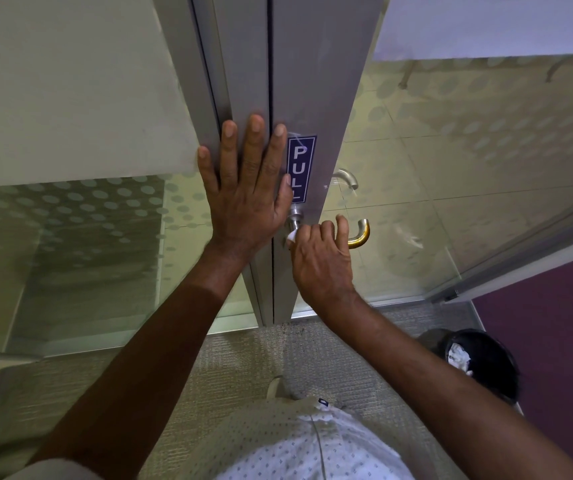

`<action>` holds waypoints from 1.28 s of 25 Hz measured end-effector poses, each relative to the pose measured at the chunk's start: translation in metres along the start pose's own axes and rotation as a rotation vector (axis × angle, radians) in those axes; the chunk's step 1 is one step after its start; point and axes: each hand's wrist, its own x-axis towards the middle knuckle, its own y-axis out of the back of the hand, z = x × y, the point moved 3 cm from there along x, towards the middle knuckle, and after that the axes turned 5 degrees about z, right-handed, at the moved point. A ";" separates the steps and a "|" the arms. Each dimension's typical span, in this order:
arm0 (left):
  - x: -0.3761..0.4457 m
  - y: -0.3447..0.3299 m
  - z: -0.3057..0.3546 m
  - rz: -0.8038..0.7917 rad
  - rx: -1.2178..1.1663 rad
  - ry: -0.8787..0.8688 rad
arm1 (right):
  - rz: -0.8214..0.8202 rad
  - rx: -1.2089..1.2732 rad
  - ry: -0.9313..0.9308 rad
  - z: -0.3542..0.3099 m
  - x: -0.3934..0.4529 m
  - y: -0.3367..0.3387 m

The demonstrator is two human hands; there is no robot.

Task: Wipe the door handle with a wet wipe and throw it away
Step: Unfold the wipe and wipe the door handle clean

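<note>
A metal lever door handle sticks out from the grey door frame; its curved free end shows to the right of my right hand. That hand is wrapped around the handle's bar with a white wet wipe pressed against it; only a small corner of the wipe shows near the handle's round base. My left hand lies flat on the door frame, fingers spread, just left of a blue PULL sticker. It holds nothing.
A black waste bin with crumpled white tissue inside stands on the carpet at the lower right, by a purple wall. Frosted, dotted glass panels flank the frame. A second handle shows behind the glass. My patterned shirt fills the bottom edge.
</note>
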 end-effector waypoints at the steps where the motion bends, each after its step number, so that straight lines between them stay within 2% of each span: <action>1: 0.000 0.000 0.000 -0.003 -0.004 0.002 | -0.019 0.011 -0.040 -0.004 0.005 0.000; 3: -0.001 0.001 -0.001 -0.007 -0.013 0.004 | -0.037 0.028 -0.101 -0.009 0.012 0.000; 5: -0.001 0.001 -0.001 -0.007 -0.014 0.000 | -0.011 0.049 -0.072 -0.005 0.008 -0.001; 8: -0.001 0.001 -0.002 -0.012 -0.007 -0.007 | 0.067 0.084 0.095 0.021 -0.012 -0.002; 11: -0.001 0.000 -0.002 -0.022 0.001 -0.004 | 0.128 -0.020 0.250 0.059 -0.021 -0.002; 13: -0.001 0.000 -0.002 -0.021 -0.001 -0.006 | 0.160 -0.093 0.289 0.073 -0.020 -0.002; 18: 0.000 -0.001 -0.002 -0.009 0.008 0.004 | 0.096 -0.022 0.257 0.040 -0.012 -0.003; 22: -0.001 -0.001 -0.002 -0.011 0.026 -0.007 | 0.069 0.100 0.060 0.009 -0.002 -0.002; 24: -0.001 -0.001 -0.002 -0.011 0.014 0.001 | 0.070 0.092 0.024 0.009 -0.006 -0.002; 29: -0.001 0.000 -0.002 -0.010 -0.002 0.000 | 0.082 0.046 0.196 0.036 -0.016 0.000; 32: -0.002 0.000 -0.002 -0.005 0.006 -0.001 | 0.041 0.060 0.155 0.031 -0.012 0.002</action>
